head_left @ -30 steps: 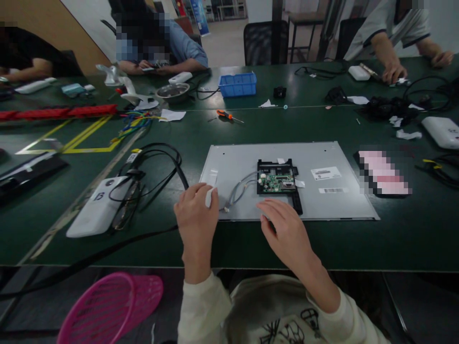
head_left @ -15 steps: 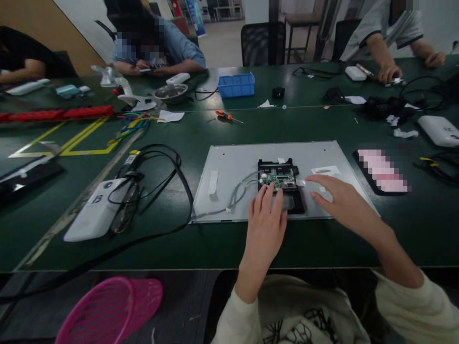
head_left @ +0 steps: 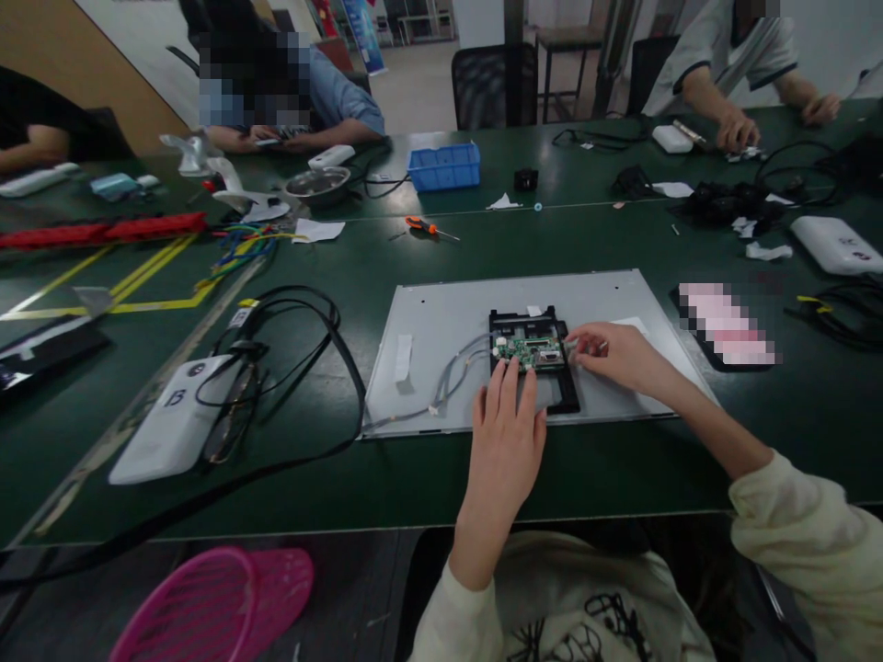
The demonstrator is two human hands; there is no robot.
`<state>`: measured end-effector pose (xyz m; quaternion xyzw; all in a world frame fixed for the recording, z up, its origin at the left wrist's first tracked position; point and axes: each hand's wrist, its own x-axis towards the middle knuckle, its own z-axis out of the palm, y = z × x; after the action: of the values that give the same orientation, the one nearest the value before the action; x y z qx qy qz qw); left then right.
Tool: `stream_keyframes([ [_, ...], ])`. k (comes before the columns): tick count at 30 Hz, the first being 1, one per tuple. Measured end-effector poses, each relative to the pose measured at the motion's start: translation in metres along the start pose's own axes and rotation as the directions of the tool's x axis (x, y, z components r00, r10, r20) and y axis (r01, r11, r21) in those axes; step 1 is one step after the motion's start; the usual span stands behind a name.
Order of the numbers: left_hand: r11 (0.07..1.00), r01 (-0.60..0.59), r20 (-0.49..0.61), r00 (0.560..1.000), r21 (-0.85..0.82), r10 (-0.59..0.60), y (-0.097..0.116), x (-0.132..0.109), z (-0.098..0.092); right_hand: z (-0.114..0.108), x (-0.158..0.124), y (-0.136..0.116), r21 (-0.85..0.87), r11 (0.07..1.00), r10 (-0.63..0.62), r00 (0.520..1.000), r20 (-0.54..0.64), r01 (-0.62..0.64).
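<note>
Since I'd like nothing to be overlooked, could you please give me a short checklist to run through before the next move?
1. Grey panel flat on the table: ok.
2. Black frame resting within the panel's edges: ok.
3. Left hand at the near edge of the circuit board: ok; whether it presses down, cannot tell.
4. Right hand gripping something at the frame's right side: cannot tell, the fingers hide it.
5. Grey wires firmly plugged into the board: cannot tell.
6. Screwdriver clear of the panel: ok.
</note>
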<state>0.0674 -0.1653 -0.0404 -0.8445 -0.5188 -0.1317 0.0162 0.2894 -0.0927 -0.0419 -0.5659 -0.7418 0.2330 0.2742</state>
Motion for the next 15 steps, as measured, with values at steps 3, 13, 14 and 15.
stream_keyframes([
  [3,1.0,-0.004,-0.006,1.0,0.0,0.004,0.0,0.0,0.0,-0.008,-0.001,0.008,-0.021,0.999,0.039,0.997,-0.072,-0.041],
  [13,1.0,-0.012,-0.02,1.0,-0.001,0.012,-0.001,-0.001,0.0,-0.026,0.008,0.042,-0.23,0.97,0.033,0.979,-0.203,-0.08],
  [14,1.0,-0.013,-0.019,1.0,-0.002,0.013,-0.001,-0.001,0.0,-0.026,0.012,0.039,-0.244,0.969,-0.003,0.98,-0.201,-0.047],
  [15,1.0,-0.015,-0.017,1.0,-0.004,0.014,-0.001,-0.001,0.0,-0.025,0.017,0.033,-0.255,0.967,-0.046,0.98,-0.191,-0.004],
])
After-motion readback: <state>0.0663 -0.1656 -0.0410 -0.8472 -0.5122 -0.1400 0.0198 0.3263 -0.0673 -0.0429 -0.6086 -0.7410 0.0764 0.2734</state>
